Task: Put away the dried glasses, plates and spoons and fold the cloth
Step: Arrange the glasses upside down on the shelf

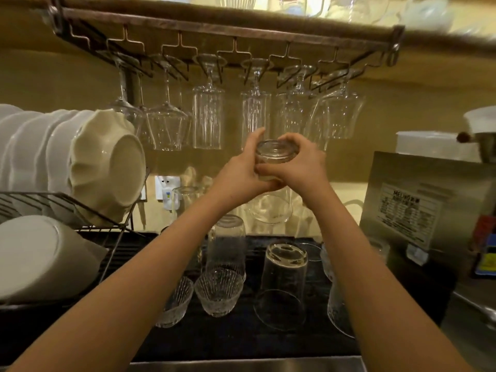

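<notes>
Both hands, the left hand (pixel 243 170) and the right hand (pixel 302 163), hold one upside-down glass (pixel 276 154) tight, up under the hanging glasses (pixel 208 119).

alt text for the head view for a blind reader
A person's left hand and right hand together grip a small clear glass in front of stemmed glasses hanging from an overhead rack. Below, more glasses stand on a dark mat; pale plates lean in a wire rack at left.
</notes>
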